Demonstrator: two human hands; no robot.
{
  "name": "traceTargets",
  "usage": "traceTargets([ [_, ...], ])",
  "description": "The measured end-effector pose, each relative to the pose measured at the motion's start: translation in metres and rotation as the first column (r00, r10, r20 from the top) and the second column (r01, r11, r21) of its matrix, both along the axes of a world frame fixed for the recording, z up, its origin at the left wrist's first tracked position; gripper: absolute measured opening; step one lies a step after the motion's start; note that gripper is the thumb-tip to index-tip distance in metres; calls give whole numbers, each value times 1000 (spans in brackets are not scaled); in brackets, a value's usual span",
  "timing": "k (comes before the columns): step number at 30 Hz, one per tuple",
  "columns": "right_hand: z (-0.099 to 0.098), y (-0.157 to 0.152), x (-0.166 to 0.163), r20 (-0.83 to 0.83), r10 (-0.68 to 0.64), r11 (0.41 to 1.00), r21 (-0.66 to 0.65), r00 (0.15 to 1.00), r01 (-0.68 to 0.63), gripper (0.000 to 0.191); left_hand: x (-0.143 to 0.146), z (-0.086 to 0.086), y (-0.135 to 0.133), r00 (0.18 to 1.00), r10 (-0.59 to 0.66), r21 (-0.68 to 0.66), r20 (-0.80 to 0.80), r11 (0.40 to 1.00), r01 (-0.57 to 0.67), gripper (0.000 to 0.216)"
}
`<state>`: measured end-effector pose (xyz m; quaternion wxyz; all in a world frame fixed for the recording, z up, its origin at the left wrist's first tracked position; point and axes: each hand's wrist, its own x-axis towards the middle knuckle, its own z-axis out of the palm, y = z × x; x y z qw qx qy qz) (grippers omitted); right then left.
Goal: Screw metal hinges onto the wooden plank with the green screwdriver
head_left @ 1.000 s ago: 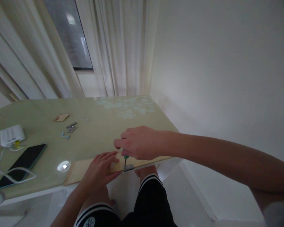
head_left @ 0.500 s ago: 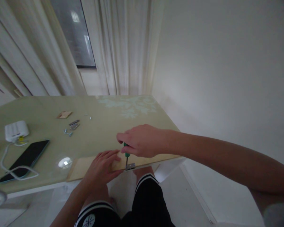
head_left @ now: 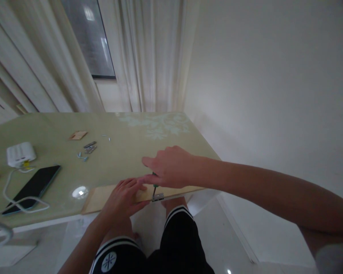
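Our right hand (head_left: 171,167) grips the screwdriver (head_left: 154,187); just below the grip, a hinge (head_left: 158,196) sits on the wooden board (head_left: 95,198). Just left, our left hand (head_left: 122,198) lies on the board. The phone (head_left: 31,187) lies far left, and loose hinges (head_left: 89,147) lie behind-left.

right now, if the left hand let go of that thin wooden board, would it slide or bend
Probably stiff: the wooden board lies flat with a straight edge. Likely light, since it looks thin. It may slide easily: the table top is glossy, and the left hand presses flat on it.
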<state>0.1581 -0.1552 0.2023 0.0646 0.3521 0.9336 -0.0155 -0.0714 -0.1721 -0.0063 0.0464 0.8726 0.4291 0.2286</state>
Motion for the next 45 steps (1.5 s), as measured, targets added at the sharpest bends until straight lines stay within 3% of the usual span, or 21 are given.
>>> traceTargets([
  [1, -1, 0, -1, 15, -88, 996, 16, 996, 88, 54, -1, -1, 0, 1000, 0, 8, 1, 1000, 0, 30],
  [3, -4, 2, -3, 29, -123, 992, 46, 992, 122, 54, -1, -4, 1, 1000, 4, 19, 5, 1000, -4, 31],
  [6, -6, 6, -2, -9, 116, 993, 39, 993, -116, 32, -2, -5, 1, 1000, 3, 16, 11, 1000, -3, 31],
  [9, -5, 6, -1, -44, 335, 942, 12, 941, -334, 28, -2, -5, 0, 1000, -5, 10, 15, 1000, 5, 34],
  [11, -4, 4, -2, -26, 239, 971, 22, 971, -238, 33, -3, -5, 0, 1000, -10, 11, 16, 1000, 9, 35],
  [14, -4, 2, -5, 22, -59, 996, 72, 998, 57, 52, -4, -6, 0, 1000, -14, 18, 14, 1000, 14, 32],
  [16, -4, 3, -7, 37, -105, 990, 99, 994, 101, 52, -4, -6, 0, 1000, -17, 20, 13, 1000, 17, 32],
  [19, -4, 5, -5, 9, 86, 994, 62, 996, -86, 34, -3, -4, -1, 1000, -11, 15, 12, 1000, 11, 32],
  [21, -3, 5, -1, -32, 263, 965, 8, 964, -263, 28, -2, -2, -2, 1000, -5, 13, 4, 1000, 5, 33],
  [23, -2, 4, 3, -60, 355, 934, -28, 933, -357, 28, -2, 0, -2, 1000, -3, 9, -7, 1000, 3, 34],
  [25, -2, 3, 4, -62, 253, 967, -22, 966, -255, 34, -2, 0, -2, 1000, -7, 2, -16, 1000, 7, 34],
  [27, -5, 2, 4, -63, 6, 1000, 20, 998, -5, 49, -2, -2, -1, 1000, -9, 4, -16, 1000, 9, 33],
  [29, -8, 3, 2, -76, -173, 982, 65, 982, 178, 58, -3, -4, 0, 1000, -8, 8, -13, 1000, 8, 32],
  [30, -10, 3, 1, -80, -192, 977, 77, 978, 198, 57, -3, -4, 0, 1000, -7, 11, -10, 1000, 7, 32],
  [32, -12, 4, 1, -89, -109, 991, 70, 990, 116, 45, -4, -6, 1, 1000, -9, 15, -10, 1000, 9, 32],
  [34, -13, 4, 2, -111, 81, 997, 26, 991, -78, 34, -5, -7, 1, 1000, -8, 28, -15, 1000, 9, 33],
  [37, -10, 2, 3, -137, 302, 952, -12, 943, -307, 31, -5, -7, 2, 1000, 4, 56, -28, 998, -3, 36],
  [39, -8, 1, 2, -99, 223, 975, 8, 970, -223, 31, -5, -7, 2, 999, 2, 52, -39, 999, 0, 36],
  [42, -7, 0, -2, -32, -51, 996, 67, 998, 53, 48, -4, -5, 2, 999, -9, 32, -45, 999, 10, 34],
  [43, -7, 1, -3, -22, -89, 993, 76, 996, 90, 51, -4, -5, 1, 999, -9, 28, -42, 1000, 10, 34],
  [45, -7, 1, -3, -26, -40, 997, 67, 999, 42, 44, -4, -4, 1, 1000, -6, 19, -30, 1000, 7, 34],
])
